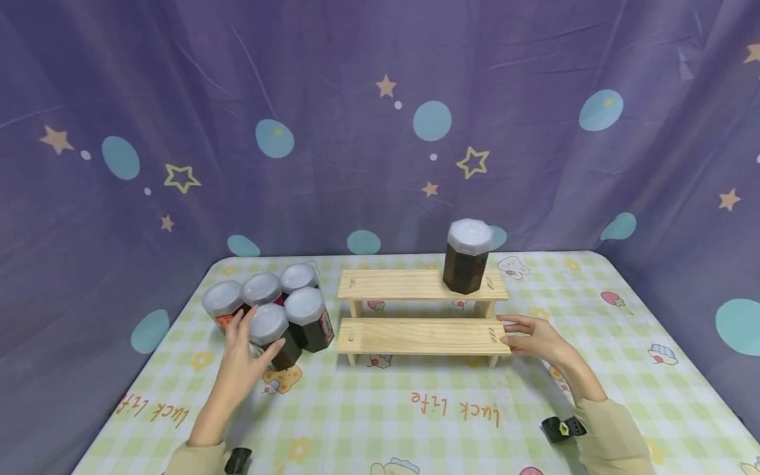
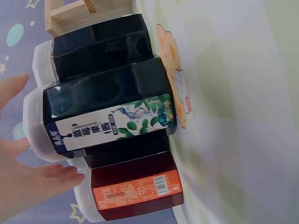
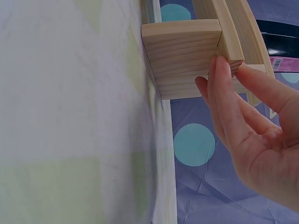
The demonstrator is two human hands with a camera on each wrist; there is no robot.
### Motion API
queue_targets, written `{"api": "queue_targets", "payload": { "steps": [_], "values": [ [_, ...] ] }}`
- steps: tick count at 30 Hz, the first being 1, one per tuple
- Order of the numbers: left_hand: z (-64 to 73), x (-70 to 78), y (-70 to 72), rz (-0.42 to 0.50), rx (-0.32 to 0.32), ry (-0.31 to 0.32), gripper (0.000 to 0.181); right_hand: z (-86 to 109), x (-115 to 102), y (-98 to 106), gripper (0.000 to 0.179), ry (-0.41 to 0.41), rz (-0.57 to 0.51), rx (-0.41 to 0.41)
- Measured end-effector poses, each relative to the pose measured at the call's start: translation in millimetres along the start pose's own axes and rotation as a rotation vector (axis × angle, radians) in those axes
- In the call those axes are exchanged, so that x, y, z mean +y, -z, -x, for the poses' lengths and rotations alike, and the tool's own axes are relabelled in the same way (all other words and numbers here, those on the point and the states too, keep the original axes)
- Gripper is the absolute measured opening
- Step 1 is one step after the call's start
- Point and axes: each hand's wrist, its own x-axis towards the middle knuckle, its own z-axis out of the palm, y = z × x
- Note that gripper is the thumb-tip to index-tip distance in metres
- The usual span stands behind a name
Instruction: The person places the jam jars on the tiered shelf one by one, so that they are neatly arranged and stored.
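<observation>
My left hand [image 1: 242, 356] reaches round the front dark jar [image 2: 107, 102], thumb and fingers spread near its white lid [image 1: 268, 323]. Whether the skin touches the jar cannot be told. In the left wrist view that jar shows a white label with green leaves. My right hand [image 1: 537, 342] is at the right end of the lower step of a small wooden two-step stand [image 1: 415, 335]. Its nearly straight fingertips [image 3: 218, 70] touch the board's end. Upright on the right of the upper step [image 1: 392, 284] is another dark jar [image 1: 465, 267] with a white lid.
Several more white-lidded jars cluster at the left, including a jar with an orange label [image 2: 135, 191] and a jar to the right of the front one [image 1: 311, 323]. A checkered cloth [image 1: 380, 422] covers the table. Behind it hangs a purple curtain [image 1: 344, 185].
</observation>
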Motion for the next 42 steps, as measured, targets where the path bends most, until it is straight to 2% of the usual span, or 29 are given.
{"api": "queue_targets", "payload": {
  "steps": [5, 11, 18, 30, 35, 38, 42],
  "values": [
    [-1.4, -4.9, -2.5, 0.015, -0.012, 0.015, 0.075, 0.1, -0.4, 0.2, 0.059, 0.001, 0.002, -0.002],
    [-1.4, -9.3, -5.7, 0.030, 0.010, 0.007, 0.074, 0.1, 0.1, 0.7, 0.059, 0.006, -0.002, -0.007],
    [-3.1, -11.2, -8.9, 0.040, 0.033, 0.039, 0.074, -0.1, 0.9, 0.9, 0.059, 0.007, -0.002, -0.009],
    [-5.6, -12.0, -13.7, 0.023, 0.109, 0.080, 0.073, -0.4, 1.4, 1.2, 0.059, 0.004, -0.015, -0.008],
    [-6.8, -14.4, -15.6, -0.029, 0.168, 0.067, 0.070, -0.4, 1.4, 1.6, 0.059, 0.004, -0.011, -0.008],
    [-7.5, -15.2, -16.4, -0.028, 0.194, 0.063, 0.068, -0.2, 1.5, 1.9, 0.059, 0.009, -0.007, -0.014],
    [-8.2, -14.0, -16.3, -0.009, 0.194, 0.085, 0.066, 0.1, 1.5, 2.3, 0.059, 0.020, -0.008, -0.024]
  ]
}}
